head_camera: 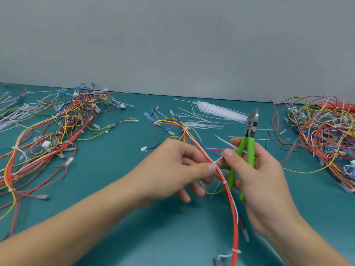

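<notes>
Closely, hands (pixel 169 169) pinching wires (pixel 229 194), cutters (pixel 250 150) gripped — upright

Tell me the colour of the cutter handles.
Bright green; the cutter handles show best in the head view, held by the right hand.

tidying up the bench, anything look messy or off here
Loose cable ties lie strewn over the mat beside the neat tie bundle. On the wire harness in the left hand, one tie tail at the bottom edge sticks out untrimmed; the right hand holds the cutters.
</notes>
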### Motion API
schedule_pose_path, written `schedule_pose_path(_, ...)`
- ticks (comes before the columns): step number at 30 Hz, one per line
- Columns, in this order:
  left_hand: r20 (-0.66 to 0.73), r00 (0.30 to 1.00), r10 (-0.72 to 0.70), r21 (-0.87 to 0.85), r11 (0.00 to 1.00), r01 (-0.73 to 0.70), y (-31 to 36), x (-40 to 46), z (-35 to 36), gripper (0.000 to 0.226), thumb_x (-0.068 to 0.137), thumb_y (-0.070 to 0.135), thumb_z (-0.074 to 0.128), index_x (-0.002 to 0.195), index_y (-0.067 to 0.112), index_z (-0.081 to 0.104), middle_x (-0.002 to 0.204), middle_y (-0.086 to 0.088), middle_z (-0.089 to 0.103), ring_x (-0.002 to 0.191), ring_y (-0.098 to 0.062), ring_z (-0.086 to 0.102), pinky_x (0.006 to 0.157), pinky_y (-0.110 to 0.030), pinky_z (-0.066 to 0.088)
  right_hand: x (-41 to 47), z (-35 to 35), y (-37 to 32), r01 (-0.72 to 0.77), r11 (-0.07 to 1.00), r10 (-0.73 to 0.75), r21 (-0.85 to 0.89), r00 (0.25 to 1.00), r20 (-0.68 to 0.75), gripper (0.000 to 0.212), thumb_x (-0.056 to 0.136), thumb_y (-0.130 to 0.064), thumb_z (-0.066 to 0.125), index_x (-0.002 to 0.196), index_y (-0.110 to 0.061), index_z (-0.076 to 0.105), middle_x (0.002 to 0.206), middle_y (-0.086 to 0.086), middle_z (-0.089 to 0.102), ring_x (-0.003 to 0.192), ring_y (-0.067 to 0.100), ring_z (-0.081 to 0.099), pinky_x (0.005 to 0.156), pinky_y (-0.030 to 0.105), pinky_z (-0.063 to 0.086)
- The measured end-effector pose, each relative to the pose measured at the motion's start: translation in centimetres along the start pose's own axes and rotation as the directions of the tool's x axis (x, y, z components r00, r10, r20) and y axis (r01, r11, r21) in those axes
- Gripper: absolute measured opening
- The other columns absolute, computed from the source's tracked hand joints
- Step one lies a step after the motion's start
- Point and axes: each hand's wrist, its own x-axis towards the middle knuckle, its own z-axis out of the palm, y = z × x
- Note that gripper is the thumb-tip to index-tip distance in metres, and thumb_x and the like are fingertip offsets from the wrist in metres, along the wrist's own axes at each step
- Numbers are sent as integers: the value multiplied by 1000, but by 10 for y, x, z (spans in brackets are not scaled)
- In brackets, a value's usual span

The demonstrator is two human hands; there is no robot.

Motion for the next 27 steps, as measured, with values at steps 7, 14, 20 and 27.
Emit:
schedule_pose_path(7, -93, 993, -78, -385, 922, 37, -15, 10, 12, 9, 87, 29, 79, 88, 20, 78, 85, 4, 75, 66, -13, 65, 51, -25, 53, -8, 3, -3, 50, 985, -25, -167, 989, 145, 20, 98, -14, 66, 112, -27, 69, 99, 0, 78, 92, 16, 74, 83, 38, 63)
schedule_pose_path(14, -140, 990, -3, -368, 928, -49, -18, 15, -3, 8, 90, 23, 76, 82, 22, 75, 84, 4, 71, 74, -11, 65, 52, -21, 47, -9, -5, -14, 69, 963, -28, -261, 987, 160, 15, 92, -29, 75, 105, -36, 72, 87, 7, 71, 74, 15, 65, 69, 28, 53)
schedule_pose_path(20, -248, 965, 82, -262, 954, -148, -21, 22, -22, 15, 92, 19, 76, 96, 4, 74, 87, -11, 73, 75, -13, 66, 53, -22, 47, -9, -16, -27, -109, 888, 330, -448, 829, 452, 47, 74, -61, 65, 97, -22, 73, 92, 6, 74, 69, 16, 61, 57, 27, 46)
schedule_pose_path(27, -263, 955, 139, -225, 953, -201, -26, 26, -27, 2, 93, 9, 74, 93, 8, 76, 79, -2, 73, 66, -13, 60, 56, -22, 49, -9, -11, -22, -231, 887, 385, -400, 848, 365, 36, 80, -51, 64, 99, -22, 76, 89, 9, 73, 69, 20, 59, 59, 34, 44)
